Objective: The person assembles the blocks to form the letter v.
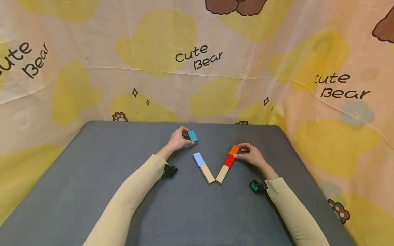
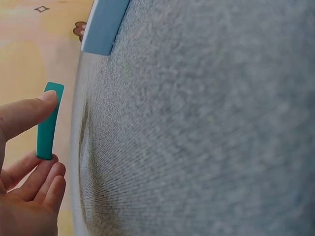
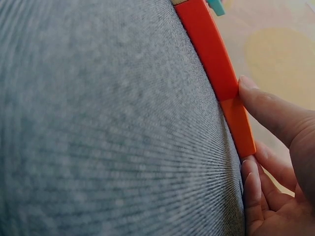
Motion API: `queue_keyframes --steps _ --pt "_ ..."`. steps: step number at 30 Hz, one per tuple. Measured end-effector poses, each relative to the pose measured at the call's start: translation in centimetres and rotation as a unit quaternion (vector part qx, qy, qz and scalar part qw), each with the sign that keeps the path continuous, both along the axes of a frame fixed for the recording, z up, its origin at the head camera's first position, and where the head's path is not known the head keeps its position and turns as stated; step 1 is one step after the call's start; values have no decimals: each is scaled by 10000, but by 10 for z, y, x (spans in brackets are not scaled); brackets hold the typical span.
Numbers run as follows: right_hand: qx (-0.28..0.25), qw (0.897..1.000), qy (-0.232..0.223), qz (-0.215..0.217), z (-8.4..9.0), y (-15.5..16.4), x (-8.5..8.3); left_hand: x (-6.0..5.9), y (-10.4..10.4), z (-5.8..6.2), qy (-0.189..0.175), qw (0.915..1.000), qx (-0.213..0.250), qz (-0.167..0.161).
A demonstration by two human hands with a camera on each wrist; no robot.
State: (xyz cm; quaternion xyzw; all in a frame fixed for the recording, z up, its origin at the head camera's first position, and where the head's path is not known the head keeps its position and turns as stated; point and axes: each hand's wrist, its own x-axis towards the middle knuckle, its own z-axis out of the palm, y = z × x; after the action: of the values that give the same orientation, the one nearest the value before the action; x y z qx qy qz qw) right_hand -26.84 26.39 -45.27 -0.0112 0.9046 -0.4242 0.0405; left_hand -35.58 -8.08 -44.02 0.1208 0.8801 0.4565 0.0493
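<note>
My left hand (image 1: 178, 139) pinches a teal block (image 1: 192, 136) between thumb and fingertips. In the left wrist view the teal block (image 2: 47, 123) is seen edge-on, held along its length. On the grey table, several blocks form a V. Its left arm is a light blue block (image 1: 199, 159) end to end with a plain wooden block (image 1: 207, 174). The right arm has another wooden block (image 1: 222, 174), a red block (image 1: 229, 160) and an orange block (image 1: 234, 149) at the far end. My right hand (image 1: 253, 155) holds the orange block, thumb near its seam with the red one, fingertips at its far end.
The grey table (image 1: 77, 181) reaches back to a fabric curtain (image 1: 172, 92) printed with bears and yellow patches. A black wrist strap (image 1: 170, 170) is on the left arm, and a black strap with a green part (image 1: 258, 186) on the right.
</note>
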Motion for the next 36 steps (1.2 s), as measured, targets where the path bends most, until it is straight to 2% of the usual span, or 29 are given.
queue_keyframes --steps 9,22,29,36 --pt "-25 10000 17 31 -2 1 0 8 0 3 28 10000 -21 46" --pt "-31 9999 77 88 2 2 -1 14 0 3 175 9998 9 47" --pt "-31 10000 27 50 2 2 0 23 4 6 244 9997 29 46" --pt "-67 10000 19 14 1 0 1 30 3 3 258 9996 15 76"
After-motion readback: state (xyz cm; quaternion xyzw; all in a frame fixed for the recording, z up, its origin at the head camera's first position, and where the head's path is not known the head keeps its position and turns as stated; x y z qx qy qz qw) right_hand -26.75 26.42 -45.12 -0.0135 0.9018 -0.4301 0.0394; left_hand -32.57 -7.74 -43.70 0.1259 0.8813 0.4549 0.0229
